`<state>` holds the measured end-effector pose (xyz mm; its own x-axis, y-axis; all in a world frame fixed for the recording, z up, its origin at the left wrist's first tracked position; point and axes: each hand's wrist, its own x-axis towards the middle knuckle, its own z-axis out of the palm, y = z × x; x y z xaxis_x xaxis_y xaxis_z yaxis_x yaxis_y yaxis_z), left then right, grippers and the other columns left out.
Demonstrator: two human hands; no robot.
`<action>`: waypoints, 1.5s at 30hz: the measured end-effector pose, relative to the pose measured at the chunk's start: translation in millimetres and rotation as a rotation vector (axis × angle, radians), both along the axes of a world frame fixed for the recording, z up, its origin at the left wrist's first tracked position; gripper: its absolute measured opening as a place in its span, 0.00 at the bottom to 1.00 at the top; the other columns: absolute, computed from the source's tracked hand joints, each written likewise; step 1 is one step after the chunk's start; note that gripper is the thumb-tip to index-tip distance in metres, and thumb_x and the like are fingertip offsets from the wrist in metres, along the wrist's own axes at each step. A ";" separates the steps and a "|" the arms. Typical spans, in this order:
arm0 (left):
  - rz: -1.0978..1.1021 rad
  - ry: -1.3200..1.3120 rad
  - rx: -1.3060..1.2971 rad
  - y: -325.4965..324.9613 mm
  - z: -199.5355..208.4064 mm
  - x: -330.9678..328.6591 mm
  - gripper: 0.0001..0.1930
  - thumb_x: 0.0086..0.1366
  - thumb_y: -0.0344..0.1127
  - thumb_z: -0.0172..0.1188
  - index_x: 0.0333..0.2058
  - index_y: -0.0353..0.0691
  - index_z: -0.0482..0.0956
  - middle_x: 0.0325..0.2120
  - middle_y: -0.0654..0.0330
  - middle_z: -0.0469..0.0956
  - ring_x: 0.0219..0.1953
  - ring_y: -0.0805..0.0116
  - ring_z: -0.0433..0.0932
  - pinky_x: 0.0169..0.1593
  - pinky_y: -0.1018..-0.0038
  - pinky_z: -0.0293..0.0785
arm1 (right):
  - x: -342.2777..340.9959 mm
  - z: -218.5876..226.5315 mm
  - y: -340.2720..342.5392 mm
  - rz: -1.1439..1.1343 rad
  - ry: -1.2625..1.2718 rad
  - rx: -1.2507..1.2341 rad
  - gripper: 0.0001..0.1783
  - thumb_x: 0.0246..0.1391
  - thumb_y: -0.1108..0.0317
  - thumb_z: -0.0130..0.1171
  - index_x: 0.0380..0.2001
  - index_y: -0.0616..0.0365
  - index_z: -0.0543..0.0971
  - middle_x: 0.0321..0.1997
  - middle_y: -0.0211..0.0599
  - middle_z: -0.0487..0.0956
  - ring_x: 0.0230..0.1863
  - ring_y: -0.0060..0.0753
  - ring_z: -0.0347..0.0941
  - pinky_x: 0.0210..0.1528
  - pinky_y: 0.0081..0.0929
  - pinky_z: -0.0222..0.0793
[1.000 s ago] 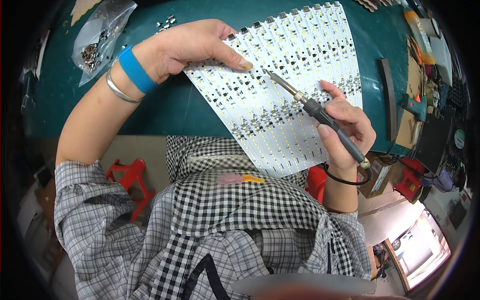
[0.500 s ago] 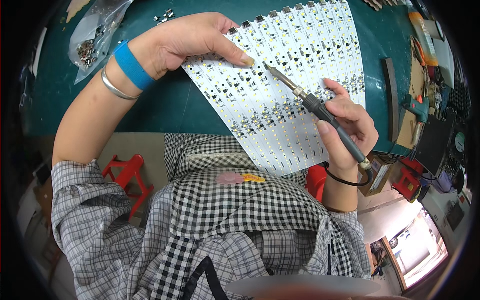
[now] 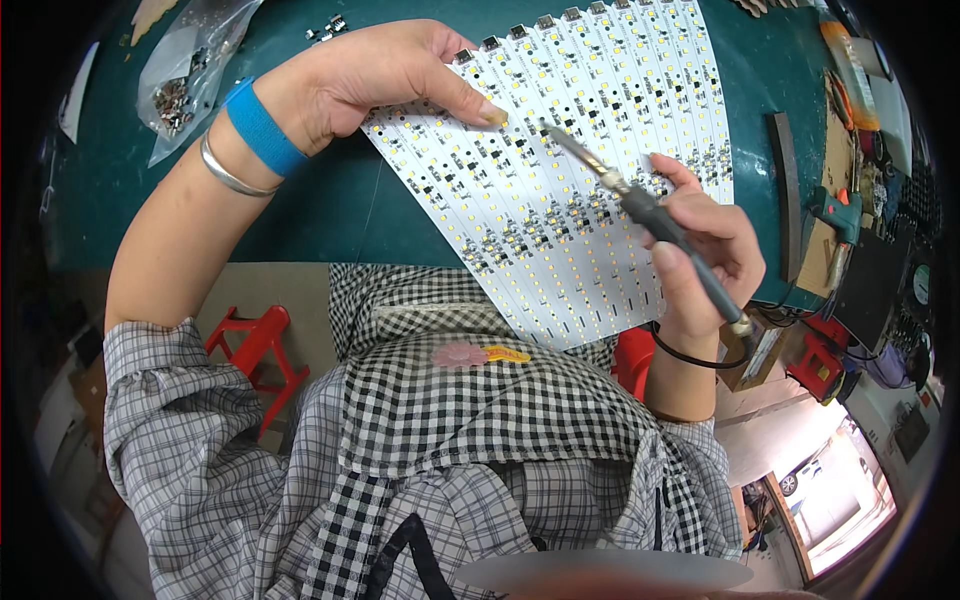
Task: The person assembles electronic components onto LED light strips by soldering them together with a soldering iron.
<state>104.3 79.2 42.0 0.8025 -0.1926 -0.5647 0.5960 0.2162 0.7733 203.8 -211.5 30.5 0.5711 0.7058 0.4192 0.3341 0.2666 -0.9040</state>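
The left hand [image 3: 400, 78] pinches the light board [image 3: 550, 190] by its upper left edge, the lower end overhanging the worktop [image 3: 315, 225]. I'd keep that hand steady, well clear of the soldering iron [image 3: 652, 213]; the right hand [image 3: 730, 235] has fingers pinching its handle, best guided lightly.

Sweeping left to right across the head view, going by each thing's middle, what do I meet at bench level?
Clear plastic bag, blue wristband, left hand, white LED panel, right hand holding the soldering iron, dark bar, green tool.
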 end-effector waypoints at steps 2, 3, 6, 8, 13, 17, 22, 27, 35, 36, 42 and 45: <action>-0.002 -0.007 -0.014 0.1 -0.6 -0.6 0.18 0.55 0.31 0.70 0.43 0.29 0.79 0.35 0.54 0.84 0.32 0.72 0.84 0.40 0.77 0.81 | -0.2 1.8 -0.5 -0.025 0.111 0.049 0.16 0.45 0.73 0.67 0.38 0.67 0.78 0.30 0.40 0.80 0.28 0.28 0.77 0.62 0.57 0.63; -0.004 -0.007 -0.014 0.3 -0.8 -0.2 0.18 0.55 0.31 0.70 0.43 0.29 0.79 0.35 0.54 0.84 0.32 0.72 0.84 0.40 0.77 0.81 | -0.5 3.0 -1.5 -0.053 0.221 0.097 0.17 0.47 0.71 0.67 0.39 0.66 0.76 0.31 0.40 0.80 0.28 0.28 0.77 0.62 0.58 0.63; -0.014 -0.007 -0.015 1.4 -1.0 0.0 0.18 0.55 0.31 0.70 0.43 0.28 0.78 0.35 0.53 0.84 0.33 0.72 0.84 0.40 0.77 0.81 | 0.3 4.0 -4.7 -0.075 0.271 0.110 0.19 0.49 0.68 0.66 0.41 0.65 0.75 0.33 0.42 0.80 0.28 0.28 0.77 0.62 0.59 0.64; -0.019 0.000 0.013 1.1 -0.4 0.8 0.18 0.55 0.30 0.69 0.43 0.28 0.78 0.36 0.53 0.84 0.34 0.72 0.84 0.40 0.78 0.81 | 0.4 4.8 -5.6 -0.080 0.280 0.114 0.19 0.48 0.67 0.66 0.41 0.66 0.75 0.32 0.42 0.80 0.28 0.28 0.77 0.62 0.59 0.64; -0.008 0.011 0.016 0.1 -0.8 1.5 0.19 0.55 0.29 0.69 0.43 0.28 0.78 0.37 0.53 0.84 0.35 0.72 0.84 0.41 0.78 0.81 | 5.1 7.8 -9.1 -0.147 0.238 0.180 0.19 0.49 0.68 0.64 0.43 0.65 0.75 0.32 0.43 0.79 0.32 0.32 0.77 0.62 0.61 0.61; -0.013 0.015 -0.003 2.1 0.6 0.7 0.19 0.54 0.29 0.70 0.43 0.28 0.78 0.37 0.53 0.84 0.35 0.72 0.84 0.42 0.77 0.81 | 16.3 10.2 -16.2 -0.223 0.169 0.214 0.19 0.49 0.69 0.63 0.44 0.65 0.74 0.31 0.43 0.79 0.33 0.35 0.77 0.62 0.63 0.59; 0.000 0.038 -0.016 0.4 0.2 3.0 0.18 0.54 0.28 0.70 0.43 0.28 0.79 0.37 0.52 0.84 0.35 0.71 0.84 0.42 0.76 0.81 | 33.9 10.6 -28.2 -0.311 0.081 0.181 0.20 0.51 0.69 0.63 0.46 0.67 0.74 0.31 0.46 0.79 0.35 0.33 0.77 0.60 0.52 0.65; 0.002 0.048 -0.044 0.0 -1.6 1.9 0.19 0.56 0.28 0.68 0.46 0.27 0.78 0.38 0.52 0.84 0.35 0.70 0.84 0.43 0.75 0.80 | 41.2 10.0 -16.4 -0.537 -0.073 -0.050 0.21 0.62 0.68 0.54 0.54 0.69 0.70 0.42 0.52 0.80 0.44 0.37 0.77 0.57 0.36 0.69; 0.031 0.079 -0.031 -0.9 5.8 2.6 0.19 0.54 0.26 0.69 0.44 0.27 0.78 0.37 0.53 0.83 0.36 0.70 0.84 0.44 0.76 0.80 | 36.0 8.3 -22.6 -0.521 -0.106 -0.447 0.16 0.54 0.76 0.62 0.48 0.61 0.78 0.41 0.36 0.80 0.43 0.22 0.75 0.47 0.18 0.69; 0.028 0.073 -0.023 -1.1 10.2 2.3 0.19 0.54 0.26 0.69 0.44 0.27 0.78 0.37 0.53 0.83 0.36 0.70 0.84 0.44 0.76 0.80 | 35.0 12.0 -22.2 -0.525 -0.109 -0.438 0.16 0.54 0.76 0.62 0.48 0.61 0.78 0.41 0.36 0.80 0.43 0.22 0.75 0.47 0.18 0.69; -0.001 -0.126 0.226 -8.2 72.4 -8.7 0.13 0.55 0.27 0.69 0.38 0.27 0.80 0.30 0.58 0.84 0.30 0.76 0.81 0.36 0.80 0.77 | 36.9 51.7 -27.5 -0.523 0.181 -0.180 0.23 0.43 0.82 0.68 0.46 0.62 0.76 0.33 0.28 0.75 0.31 0.15 0.71 0.36 0.11 0.68; -0.046 -0.263 0.332 -14.2 120.8 -15.0 0.11 0.56 0.28 0.68 0.36 0.30 0.81 0.28 0.61 0.83 0.29 0.80 0.78 0.34 0.81 0.75 | 36.4 74.5 -35.1 -0.571 0.017 0.022 0.28 0.41 0.83 0.70 0.49 0.62 0.75 0.36 0.33 0.77 0.33 0.20 0.74 0.37 0.15 0.71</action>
<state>89.3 65.1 162.8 0.9223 -0.0737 -0.3793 0.3723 -0.0927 0.9235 240.2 -246.6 105.1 0.8662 0.2747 0.4175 0.4159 0.0669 -0.9070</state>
